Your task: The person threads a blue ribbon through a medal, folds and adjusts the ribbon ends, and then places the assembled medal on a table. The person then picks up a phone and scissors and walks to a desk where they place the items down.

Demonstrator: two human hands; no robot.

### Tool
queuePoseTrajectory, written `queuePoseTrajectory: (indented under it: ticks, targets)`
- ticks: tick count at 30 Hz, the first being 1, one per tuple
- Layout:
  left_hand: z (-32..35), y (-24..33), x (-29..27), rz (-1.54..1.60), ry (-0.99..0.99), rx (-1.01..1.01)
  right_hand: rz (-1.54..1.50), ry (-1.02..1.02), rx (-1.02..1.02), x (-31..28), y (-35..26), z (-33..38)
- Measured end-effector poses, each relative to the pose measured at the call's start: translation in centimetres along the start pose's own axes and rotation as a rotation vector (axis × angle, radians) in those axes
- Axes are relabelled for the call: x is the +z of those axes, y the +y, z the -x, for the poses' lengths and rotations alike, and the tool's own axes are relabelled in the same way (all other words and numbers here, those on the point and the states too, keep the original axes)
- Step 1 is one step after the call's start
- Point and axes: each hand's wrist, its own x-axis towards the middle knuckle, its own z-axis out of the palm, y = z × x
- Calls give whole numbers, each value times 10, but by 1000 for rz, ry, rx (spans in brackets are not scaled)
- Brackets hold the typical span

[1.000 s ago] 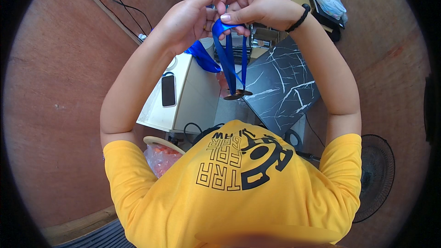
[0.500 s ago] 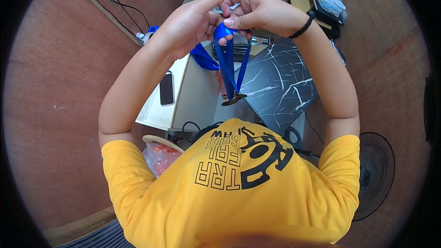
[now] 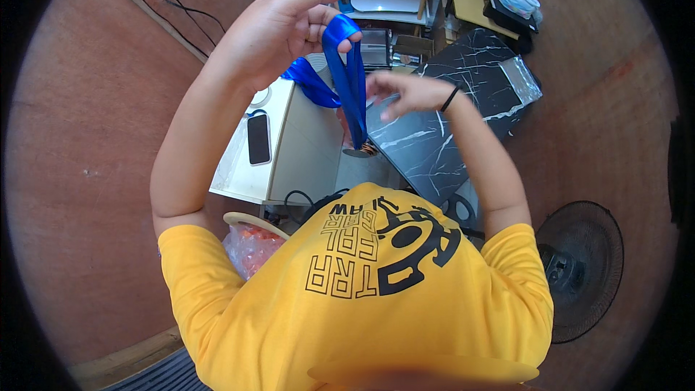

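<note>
Blue ribbon [image 3: 349, 80] dangles a round medal [image 3: 360, 150], pinched in the left hand [image 3: 286, 25]; right hand [image 3: 405, 94] open, empty.

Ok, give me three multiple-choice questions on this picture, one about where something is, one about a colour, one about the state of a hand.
1. Where does the dark phone lie?
A. On the pale cabinet top
B. On the black marble table
C. On the floor by the fan

2. What colour is the ribbon?
A. Red
B. Blue
C. Green

3. How does the right hand stand to the ribbon?
A. Closed around its lower end
C. Open, fingers spread, beside the hanging ribbon
B. Resting flat on the table

Key: 1 A, the phone lies on the pale cabinet under the left arm. 2 B, the loop pinched by the left hand is bright blue. 3 C, the right hand's fingers are spread, gripping nothing.
</note>
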Motion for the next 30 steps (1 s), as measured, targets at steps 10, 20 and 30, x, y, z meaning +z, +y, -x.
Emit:
queuePoseTrajectory:
  ticks: [10,20,30]
  targets:
    - [2,17,-5,-69,61,-7,3,534,196,128,156,0]
    - [-3,15,-7,-89,112,-3,243,984,201,120,178,34]
    - [-10,8,-5,-3,185,-3,80,645,119,142,183,47]
